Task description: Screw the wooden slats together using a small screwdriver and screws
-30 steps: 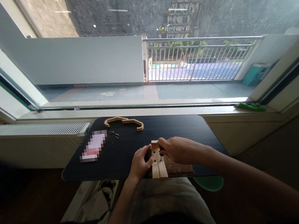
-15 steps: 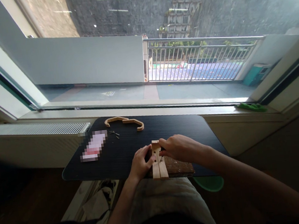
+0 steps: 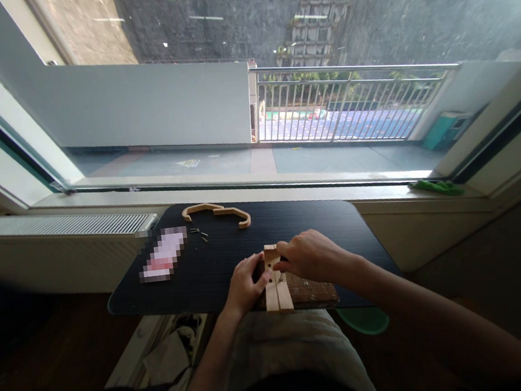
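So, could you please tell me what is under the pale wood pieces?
A brown board, showing to the right of the pieces; the surface directly beneath them is covered.

We get daylight through the broad window [image 3: 213, 107] ahead, strongest on the sill [image 3: 288, 190] and beyond the railing [image 3: 352, 103], while our side is dim and the lower corners sink nearly to black. Pale streaks of glare mark the glass. The dark counter [image 3: 311, 224] has a faint sheen, partly hidden by coarse pixel blocks [image 3: 164, 254]. Our wide lens stretches the right forearm [image 3: 418, 300]; detail around the fingers [image 3: 248, 263] looks soft.
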A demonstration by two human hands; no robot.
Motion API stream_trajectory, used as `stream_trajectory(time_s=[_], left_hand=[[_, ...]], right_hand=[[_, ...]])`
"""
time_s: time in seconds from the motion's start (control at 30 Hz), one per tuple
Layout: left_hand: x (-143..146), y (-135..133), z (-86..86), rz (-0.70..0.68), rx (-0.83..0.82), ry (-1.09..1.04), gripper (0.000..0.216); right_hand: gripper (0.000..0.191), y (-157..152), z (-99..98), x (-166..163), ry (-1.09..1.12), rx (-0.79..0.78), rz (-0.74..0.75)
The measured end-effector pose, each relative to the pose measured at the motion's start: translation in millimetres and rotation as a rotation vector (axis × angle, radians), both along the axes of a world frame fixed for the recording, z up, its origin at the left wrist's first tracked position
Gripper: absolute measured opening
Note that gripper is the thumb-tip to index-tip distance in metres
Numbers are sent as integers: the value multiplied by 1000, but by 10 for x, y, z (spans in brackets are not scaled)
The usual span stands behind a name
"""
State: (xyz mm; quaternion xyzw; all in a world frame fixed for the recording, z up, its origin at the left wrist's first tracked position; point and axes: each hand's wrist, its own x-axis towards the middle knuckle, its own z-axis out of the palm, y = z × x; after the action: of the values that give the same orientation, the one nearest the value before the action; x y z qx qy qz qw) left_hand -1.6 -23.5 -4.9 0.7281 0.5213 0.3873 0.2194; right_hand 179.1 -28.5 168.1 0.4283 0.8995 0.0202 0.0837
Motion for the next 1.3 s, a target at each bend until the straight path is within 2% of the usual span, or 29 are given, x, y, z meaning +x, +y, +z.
stream_trajectory(time_s=[0.37, 0.5, 0.6, 0.7, 0.9, 1.3], left_hand=[[4, -7, 27, -7, 12, -8, 42], [5, -7, 29, -9, 16, -6, 42], [8, -7, 34, -12, 14, -1, 41], [11, -8, 33, -6, 13, -3, 40], [9, -12, 32, -4, 8, 4, 41], [5, -6, 35, -11, -4, 11, 42]], right_hand=[[36, -42, 51, -65, 1, 7, -45], [26, -71, 50, -31, 74, -34, 19], [29, -65, 25, 33, 134, -77, 70], [29, -53, 4, 89, 177, -87, 71], [15, -30, -13, 134, 195, -103, 70], [12, -5, -2, 141, 235, -93, 89]])
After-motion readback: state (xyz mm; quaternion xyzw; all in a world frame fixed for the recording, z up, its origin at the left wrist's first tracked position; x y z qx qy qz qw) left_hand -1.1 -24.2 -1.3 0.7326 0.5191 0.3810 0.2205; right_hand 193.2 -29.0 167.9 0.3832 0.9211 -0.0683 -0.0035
